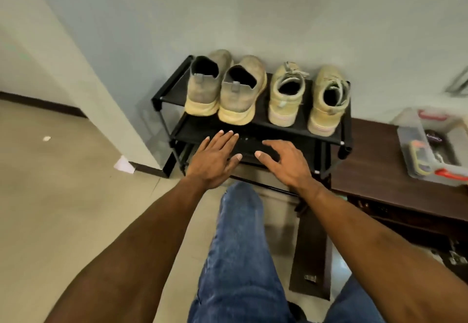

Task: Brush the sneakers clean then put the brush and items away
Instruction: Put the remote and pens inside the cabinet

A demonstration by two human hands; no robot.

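Both hands out, palms down, before a black shoe rack point(255, 130) against the wall.

Left hand point(215, 158) and right hand point(283, 160) spread wide, holding nothing, just short of the rack's front edge. On the top shelf, heels outward: grey slip-on sneakers point(222, 89) at left, yellowish lace-up sneakers point(306, 99) at right. Off right, on a dark wooden table point(374, 180), a clear plastic box point(435, 145) with a brush point(417, 158) inside.
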